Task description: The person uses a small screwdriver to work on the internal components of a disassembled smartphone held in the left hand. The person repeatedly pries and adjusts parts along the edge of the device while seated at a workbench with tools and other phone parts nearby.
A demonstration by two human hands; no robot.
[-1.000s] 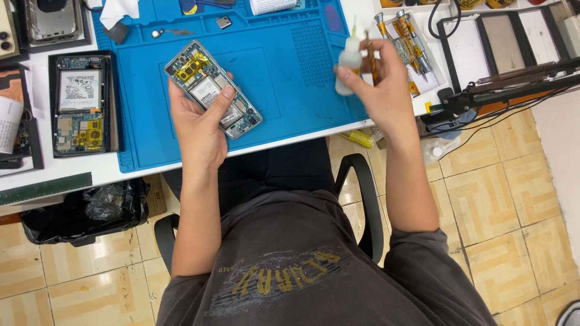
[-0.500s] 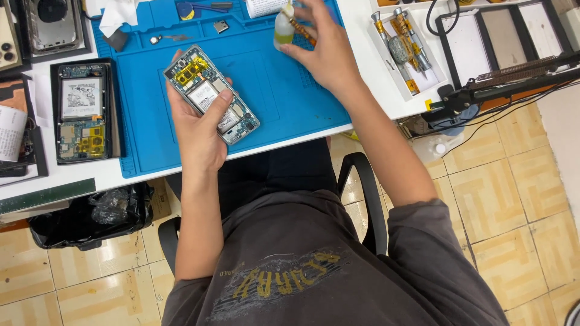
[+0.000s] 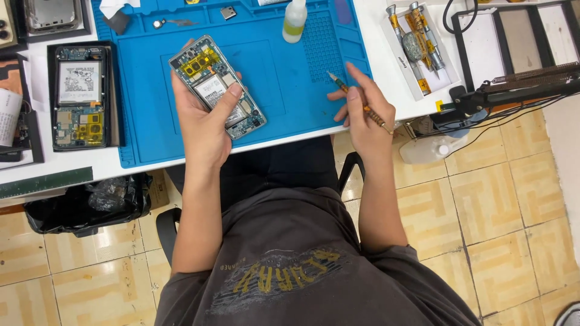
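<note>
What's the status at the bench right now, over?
Left hand grips opened phone above blue mat. Right hand holds thin tool, tip near mat. Small bottle stands apart. Nothing between tool and phone.

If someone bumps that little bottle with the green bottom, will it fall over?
Probably, yes. The small bottle stands upright on the blue mat and is tall and narrow, so a bump could tip it. It looks like light plastic and round, so it may roll afterwards.
</note>
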